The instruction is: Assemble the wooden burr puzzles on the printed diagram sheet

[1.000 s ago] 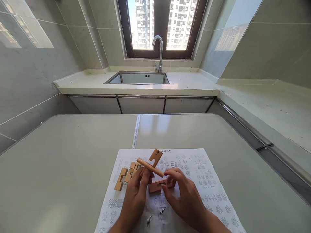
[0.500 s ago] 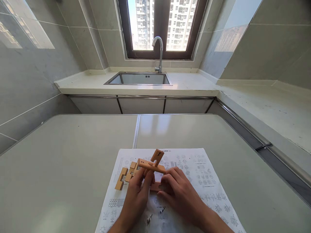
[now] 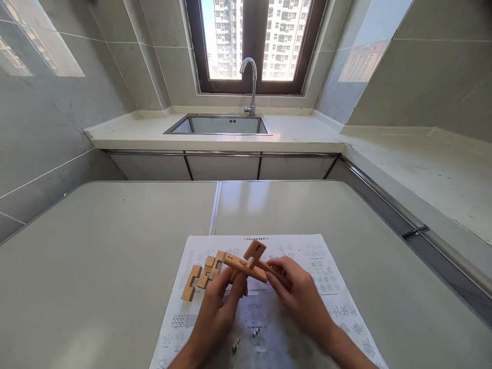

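Stainless sink set in far countertop; basin floor hidden from where I stand. Left hand: thumb and fingers clamped on crossed wooden puzzle pieces, held at fingertips over printed sheet. Piece marked 2 lies crosswise; notched piece with black numeral slants up behind it. Right hand: thumb and fingers pinched on slim wooden bar, inner end near crossing; contact there unclear. Loose notched pieces lie beyond left hand, to its left, on sheet.
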`<action>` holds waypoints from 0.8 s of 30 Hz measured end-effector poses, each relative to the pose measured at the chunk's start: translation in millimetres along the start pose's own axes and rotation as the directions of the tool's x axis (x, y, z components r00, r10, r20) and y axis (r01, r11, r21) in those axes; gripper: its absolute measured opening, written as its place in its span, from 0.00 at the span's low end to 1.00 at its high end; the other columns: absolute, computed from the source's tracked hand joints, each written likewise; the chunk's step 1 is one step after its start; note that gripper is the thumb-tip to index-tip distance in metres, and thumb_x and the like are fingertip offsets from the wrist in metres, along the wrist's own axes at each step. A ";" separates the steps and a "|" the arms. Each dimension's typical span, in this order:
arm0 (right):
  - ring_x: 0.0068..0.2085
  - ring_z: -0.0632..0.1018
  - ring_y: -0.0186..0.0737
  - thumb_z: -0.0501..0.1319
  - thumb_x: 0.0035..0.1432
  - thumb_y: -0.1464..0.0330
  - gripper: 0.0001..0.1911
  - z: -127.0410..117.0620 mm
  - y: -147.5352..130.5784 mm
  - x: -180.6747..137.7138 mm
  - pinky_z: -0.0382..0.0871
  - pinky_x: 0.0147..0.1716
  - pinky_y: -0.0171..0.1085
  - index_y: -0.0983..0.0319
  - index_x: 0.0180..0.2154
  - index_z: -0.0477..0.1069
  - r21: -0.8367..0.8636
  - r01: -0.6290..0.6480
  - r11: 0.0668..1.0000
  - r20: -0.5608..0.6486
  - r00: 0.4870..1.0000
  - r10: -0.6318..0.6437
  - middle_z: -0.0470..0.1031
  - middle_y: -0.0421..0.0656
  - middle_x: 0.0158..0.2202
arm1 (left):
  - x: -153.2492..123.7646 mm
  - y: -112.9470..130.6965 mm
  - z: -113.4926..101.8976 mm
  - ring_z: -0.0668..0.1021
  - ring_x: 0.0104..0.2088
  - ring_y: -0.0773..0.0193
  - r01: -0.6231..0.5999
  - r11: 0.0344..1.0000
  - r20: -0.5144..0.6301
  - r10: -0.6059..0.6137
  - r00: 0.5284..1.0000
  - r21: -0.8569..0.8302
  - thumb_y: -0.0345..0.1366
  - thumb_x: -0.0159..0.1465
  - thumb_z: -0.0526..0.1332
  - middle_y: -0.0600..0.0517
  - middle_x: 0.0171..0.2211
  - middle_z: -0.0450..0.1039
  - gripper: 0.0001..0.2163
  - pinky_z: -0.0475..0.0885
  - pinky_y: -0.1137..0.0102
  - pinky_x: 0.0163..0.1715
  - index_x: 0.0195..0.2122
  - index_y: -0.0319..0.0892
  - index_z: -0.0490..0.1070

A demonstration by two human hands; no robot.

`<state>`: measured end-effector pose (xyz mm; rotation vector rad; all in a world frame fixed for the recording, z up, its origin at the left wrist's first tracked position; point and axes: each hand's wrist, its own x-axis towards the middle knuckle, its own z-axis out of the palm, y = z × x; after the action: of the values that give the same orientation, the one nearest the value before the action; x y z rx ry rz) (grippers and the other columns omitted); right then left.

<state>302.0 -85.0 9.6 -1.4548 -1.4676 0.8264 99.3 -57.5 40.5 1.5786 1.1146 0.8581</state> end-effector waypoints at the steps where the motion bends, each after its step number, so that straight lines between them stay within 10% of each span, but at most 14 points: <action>1: 0.42 0.79 0.50 0.61 0.70 0.54 0.14 -4.1 -1.6 2.4 0.73 0.41 0.44 0.57 0.45 0.76 0.084 -0.079 0.993 -0.013 0.997 0.080 0.80 0.48 0.42 | 0.0 2.2 -0.9 0.71 0.30 0.63 -0.024 1.000 0.031 0.024 0.999 0.009 0.49 0.75 0.55 0.54 0.28 0.67 0.18 0.64 0.71 0.31 0.32 0.43 0.71; 10: 0.33 0.75 0.41 0.71 0.60 0.48 0.21 -26.6 0.7 14.1 0.68 0.35 0.36 0.59 0.38 0.75 0.668 -0.323 0.670 -0.010 0.897 0.442 0.76 0.40 0.27 | 3.6 8.0 -3.3 0.78 0.36 0.60 -0.318 0.940 0.222 0.285 0.932 0.128 0.37 0.77 0.55 0.48 0.39 0.79 0.12 0.71 0.69 0.38 0.47 0.46 0.80; 19: 0.29 0.66 0.35 0.73 0.59 0.58 0.18 -32.4 -2.8 17.4 0.68 0.32 0.33 0.59 0.28 0.69 0.893 -0.225 0.391 0.068 0.923 0.378 0.64 0.35 0.28 | 5.1 1.2 -5.1 0.79 0.38 0.58 -0.261 0.947 0.374 0.177 0.911 0.188 0.36 0.76 0.54 0.47 0.38 0.79 0.12 0.72 0.67 0.40 0.44 0.44 0.78; 24: 0.25 0.60 0.33 0.69 0.62 0.57 0.19 -37.1 -5.0 11.3 0.62 0.25 0.32 0.59 0.28 0.66 0.868 -0.291 0.403 0.186 0.942 0.279 0.59 0.34 0.25 | 3.8 -4.5 -5.2 0.80 0.36 0.60 -0.255 0.941 0.386 0.155 0.909 0.223 0.35 0.75 0.57 0.50 0.37 0.80 0.09 0.71 0.69 0.37 0.42 0.45 0.77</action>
<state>334.8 -78.9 30.0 -0.8301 -0.5185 1.5313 94.6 -51.9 37.7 2.0157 0.8284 0.5272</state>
